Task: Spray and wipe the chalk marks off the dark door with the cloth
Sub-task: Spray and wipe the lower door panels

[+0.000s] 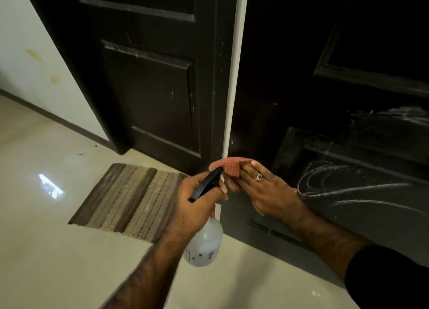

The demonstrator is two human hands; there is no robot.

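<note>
- Left hand [197,206] wrapped round spray bottle [204,239], nozzle toward cloth [228,168].
- Right hand [264,190], fingers flat, pressing cloth low on dark door [290,113] near its edge.
- Chalk marks [336,181] off right, untouched.
- Risk: spray soaking hand, smearing chalk.

Chalk marks [362,183] run off the right edge (bottle [204,241] label unreadable).

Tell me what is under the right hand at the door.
Under the right hand lies the orange checked cloth, pressed flat against the dark door near its edge. The hand covers part of the cloth; any chalk beneath cannot be seen.
</note>
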